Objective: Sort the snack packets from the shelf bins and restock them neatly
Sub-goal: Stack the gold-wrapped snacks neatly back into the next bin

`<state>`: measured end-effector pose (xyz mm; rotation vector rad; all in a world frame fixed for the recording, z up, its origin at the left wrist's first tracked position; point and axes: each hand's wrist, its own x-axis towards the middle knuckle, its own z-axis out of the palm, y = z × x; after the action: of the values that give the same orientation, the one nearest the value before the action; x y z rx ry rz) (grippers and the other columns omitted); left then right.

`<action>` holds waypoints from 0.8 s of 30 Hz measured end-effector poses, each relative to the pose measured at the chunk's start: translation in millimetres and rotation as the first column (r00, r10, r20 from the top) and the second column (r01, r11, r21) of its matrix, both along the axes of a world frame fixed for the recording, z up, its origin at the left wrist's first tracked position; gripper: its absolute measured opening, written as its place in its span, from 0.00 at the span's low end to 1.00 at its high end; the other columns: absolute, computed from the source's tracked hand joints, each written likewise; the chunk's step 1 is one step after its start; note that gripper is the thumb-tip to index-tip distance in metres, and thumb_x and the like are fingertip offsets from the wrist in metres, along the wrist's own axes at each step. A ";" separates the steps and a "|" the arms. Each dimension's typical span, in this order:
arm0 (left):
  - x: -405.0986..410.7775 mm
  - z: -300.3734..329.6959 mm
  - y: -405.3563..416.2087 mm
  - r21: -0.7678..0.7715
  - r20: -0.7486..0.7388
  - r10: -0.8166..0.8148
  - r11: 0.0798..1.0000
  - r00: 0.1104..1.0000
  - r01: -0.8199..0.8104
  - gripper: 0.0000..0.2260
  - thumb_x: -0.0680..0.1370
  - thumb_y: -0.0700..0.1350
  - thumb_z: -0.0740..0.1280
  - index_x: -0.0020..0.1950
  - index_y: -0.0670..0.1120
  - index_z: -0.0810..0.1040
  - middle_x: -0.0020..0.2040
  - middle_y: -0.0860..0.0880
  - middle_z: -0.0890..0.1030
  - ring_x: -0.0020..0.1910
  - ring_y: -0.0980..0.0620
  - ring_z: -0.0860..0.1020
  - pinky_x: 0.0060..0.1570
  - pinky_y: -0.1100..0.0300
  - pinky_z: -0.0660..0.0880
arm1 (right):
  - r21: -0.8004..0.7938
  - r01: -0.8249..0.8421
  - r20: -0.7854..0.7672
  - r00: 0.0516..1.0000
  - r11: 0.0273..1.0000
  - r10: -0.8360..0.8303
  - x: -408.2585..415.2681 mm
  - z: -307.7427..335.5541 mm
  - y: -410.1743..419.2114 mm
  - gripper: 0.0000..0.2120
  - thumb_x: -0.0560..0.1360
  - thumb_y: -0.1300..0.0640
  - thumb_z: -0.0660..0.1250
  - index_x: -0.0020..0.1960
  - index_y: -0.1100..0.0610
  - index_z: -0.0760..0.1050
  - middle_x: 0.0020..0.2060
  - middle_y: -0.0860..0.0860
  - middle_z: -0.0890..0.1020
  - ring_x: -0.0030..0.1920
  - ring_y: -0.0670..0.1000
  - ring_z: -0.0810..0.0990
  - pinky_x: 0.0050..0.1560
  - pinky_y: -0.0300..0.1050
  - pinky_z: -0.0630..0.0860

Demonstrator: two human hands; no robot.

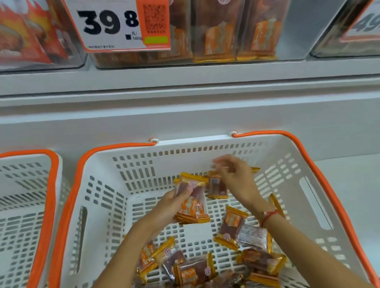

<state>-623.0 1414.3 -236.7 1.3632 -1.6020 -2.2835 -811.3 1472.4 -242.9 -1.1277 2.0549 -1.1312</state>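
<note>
My left hand point(174, 203) grips a small stack of orange-and-clear snack packets point(191, 204) above the middle of a white basket point(108, 175) with an orange rim. My right hand point(236, 178) hovers just to the right, fingers pinched on another packet point(216, 185) that hangs below them; motion blur softens the fingertips. Several loose packets point(196, 271) of the same kind lie scattered on the basket floor near its front edge. On the shelf above, a clear bin point(311, 16) holds upright rows of matching packets point(219, 22), with bare space at its right end.
A second white basket point(16, 207) stands to the left. A price tag point(112, 19) reading 39.8 hangs on the bin's front. Red flame-printed packs point(4, 34) fill the bin at upper left, and another tagged bin point(363, 22) sits at upper right.
</note>
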 end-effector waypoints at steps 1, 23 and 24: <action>4.0 -8.0 0.9 -0.011 0.000 0.067 0.998 0.998 -0.067 0.20 0.80 0.59 0.58 0.71 0.54 0.67 0.62 0.53 0.79 0.58 0.55 0.78 0.55 0.59 0.73 | 0.027 0.079 -0.198 0.977 0.997 -0.072 -6.1 -15.8 1.2 0.08 0.77 0.59 0.67 0.56 0.56 0.77 0.49 0.52 0.83 0.50 0.52 0.81 0.47 0.48 0.79; -15.2 55.9 11.6 0.155 -0.166 0.599 0.800 0.783 -0.579 0.14 0.82 0.46 0.55 0.48 0.44 0.78 0.42 0.42 0.81 0.37 0.47 0.79 0.41 0.55 0.74 | -0.124 -0.283 0.016 0.958 0.951 0.287 55.2 75.0 46.3 0.09 0.77 0.47 0.67 0.56 0.44 0.80 0.66 0.40 0.74 0.65 0.36 0.72 0.60 0.35 0.73; -17.6 66.7 14.3 0.149 -0.205 0.599 0.801 0.774 -0.580 0.15 0.82 0.47 0.55 0.48 0.44 0.79 0.45 0.41 0.81 0.39 0.47 0.79 0.44 0.53 0.74 | -0.172 -0.135 0.136 0.978 0.976 0.159 56.6 84.8 42.2 0.07 0.75 0.51 0.71 0.51 0.49 0.80 0.59 0.43 0.79 0.57 0.39 0.78 0.52 0.38 0.78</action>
<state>-640.6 1428.5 -170.0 1.2942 -0.8456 -2.0227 -754.7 1514.6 -158.0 -1.2122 1.7608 -1.2851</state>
